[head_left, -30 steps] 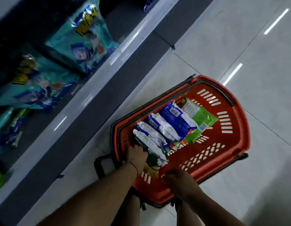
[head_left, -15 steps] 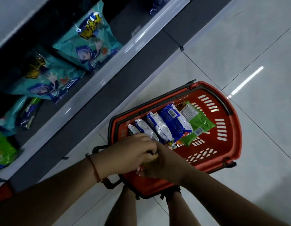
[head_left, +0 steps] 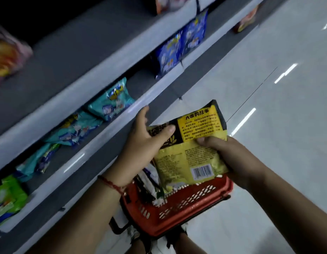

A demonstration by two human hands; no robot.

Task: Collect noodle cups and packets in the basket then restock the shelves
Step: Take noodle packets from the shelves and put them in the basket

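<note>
on the left of the frame ran the shelves point(head_left: 96, 99), slanting from the lower left up to the upper right. teal packets point(head_left: 111, 102) lay on the lower shelf, with green packets point(head_left: 7, 197) at the far lower left and blue packets point(head_left: 179, 50) further up toward the top. there looked to be a bare gap on the shelf between the teal ones and the blue ones.

in the middle, the left hand point(head_left: 140, 143) held the left edge of the yellow noodle packet point(head_left: 192, 154). its thumb pressed on the printed side and its fingers curled behind. the top finger stuck out loose toward the shelf edge.

the yellow noodle packet was up in the air, just above the red basket point(head_left: 177, 215). its back, with the barcode, faced the camera. its long side ran from the lower middle up toward the upper right, nearly in line with the shelves. more packets point(head_left: 149, 180) still sat in the basket under it, partly hidden.

on the right, the right hand point(head_left: 230, 156) gripped the packet's right edge, thumb on top and fingers wrapped under.

the shelves lay up and to the left of the packet, so the left hand was the nearer one. the next move would likely go that way.
</note>
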